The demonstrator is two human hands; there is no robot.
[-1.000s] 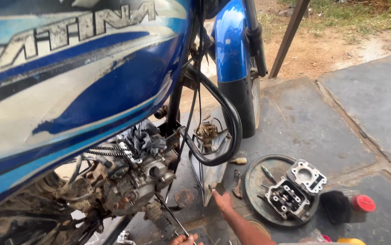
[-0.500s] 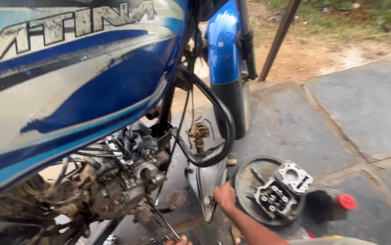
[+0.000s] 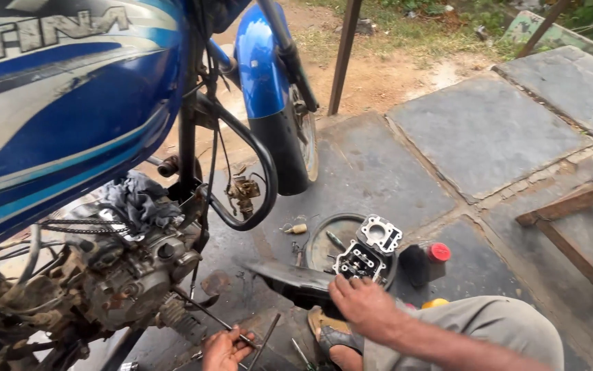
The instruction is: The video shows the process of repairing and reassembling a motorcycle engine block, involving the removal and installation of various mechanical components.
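Observation:
My right hand (image 3: 357, 302) grips the near end of a flat black panel (image 3: 289, 278), which lies tilted above the ground beside the engine. My left hand (image 3: 224, 348) is low in the view, its fingers curled around a thin metal rod (image 3: 207, 312) that slants up toward the engine (image 3: 128, 275). The motorcycle's blue fuel tank (image 3: 69, 103) fills the upper left. A grey rag (image 3: 141, 199) is stuffed into the top of the engine. Just beyond my right hand a cylinder head (image 3: 368, 251) rests in a round metal pan (image 3: 320, 237).
A black bottle with a red cap (image 3: 425, 261) and a yellow object (image 3: 434, 303) stand by the pan. The front wheel under its blue fender (image 3: 272, 89) is ahead, a wooden frame (image 3: 571, 206) at right. My sandalled foot (image 3: 334, 338) and knee are below. Small tools lie on the stone slabs.
My right hand has closed on the black panel and drawn it down toward me, away from the engine. The left hand has come further into view with the rod.

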